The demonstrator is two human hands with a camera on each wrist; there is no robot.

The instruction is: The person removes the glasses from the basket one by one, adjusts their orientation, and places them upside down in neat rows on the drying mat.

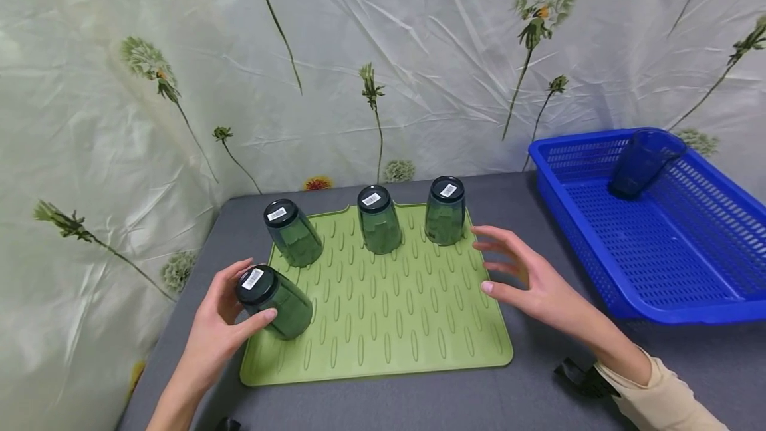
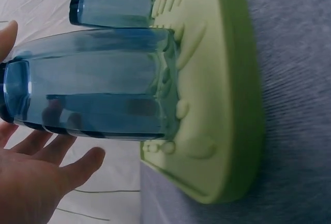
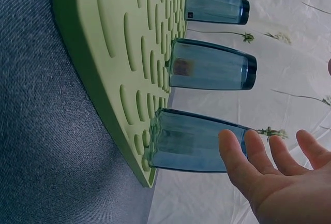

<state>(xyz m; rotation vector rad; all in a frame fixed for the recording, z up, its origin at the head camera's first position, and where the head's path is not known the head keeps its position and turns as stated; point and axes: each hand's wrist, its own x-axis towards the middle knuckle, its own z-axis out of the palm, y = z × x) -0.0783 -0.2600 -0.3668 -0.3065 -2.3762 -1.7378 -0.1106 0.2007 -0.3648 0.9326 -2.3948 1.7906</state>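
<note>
Several dark green-tinted glasses stand upside down on a green ridged drying mat. My left hand (image 1: 212, 331) is around the front-left glass (image 1: 290, 311), thumb on the near side and fingers on the far side. In the left wrist view, the fingers of that hand (image 2: 44, 169) are spread beside the same glass (image 2: 98, 84), not closed round it; exact contact is hard to tell. My right hand (image 1: 526, 278) holds nothing, its fingers spread near the back-right glass (image 1: 445, 215). Also on the mat (image 1: 383, 338) are a back-left glass (image 1: 296, 238) and a back-middle glass (image 1: 380, 221).
At the right stands a blue plastic basket (image 1: 589, 255) with one glass (image 1: 643, 165) leaning inside it. A grey cloth (image 1: 419, 404) covers the table, and a white floral curtain (image 1: 419, 38) hangs behind. The glasses bear white labels on their bases.
</note>
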